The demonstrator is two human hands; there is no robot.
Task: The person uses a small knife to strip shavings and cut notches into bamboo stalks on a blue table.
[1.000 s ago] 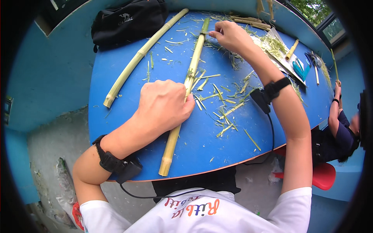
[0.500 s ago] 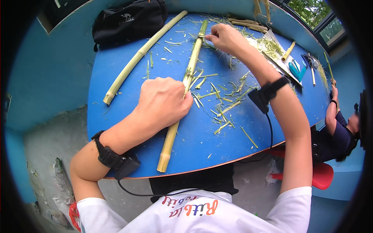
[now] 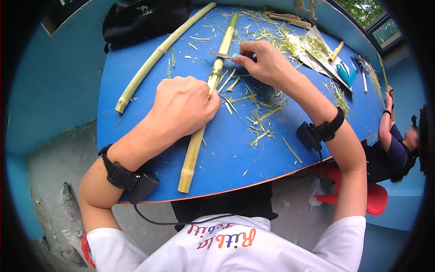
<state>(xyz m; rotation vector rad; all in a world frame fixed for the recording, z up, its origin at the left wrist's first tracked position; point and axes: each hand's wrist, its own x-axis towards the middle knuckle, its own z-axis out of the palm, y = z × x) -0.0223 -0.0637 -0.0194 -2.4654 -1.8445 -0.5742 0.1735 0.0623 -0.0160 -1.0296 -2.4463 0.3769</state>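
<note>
A long stalk that looks like bamboo or sugarcane [image 3: 195,149] slants across the blue table, its far end green and the rest pale yellow. My left hand [image 3: 183,102] is closed round its middle in a fist. My right hand [image 3: 263,59] grips a small knife [image 3: 222,55] with a teal handle, mostly hidden in the fingers. The knife's blade lies across the stalk, above a node with ragged green skin. Green peelings [image 3: 267,115] are scattered to the right of the stalk.
A second pale stalk [image 3: 156,68] lies to the left. Behind it is a black bag [image 3: 140,25]. Teal-handled scissors [image 3: 346,75], a short stalk piece [image 3: 335,52] and shavings lie far right. A co-worker [image 3: 389,149] sits by a red stool [image 3: 376,199] at the right edge.
My right hand has brought the knife down along the stalk toward me, from near the green far end to just above the node. My left hand keeps its hold.
</note>
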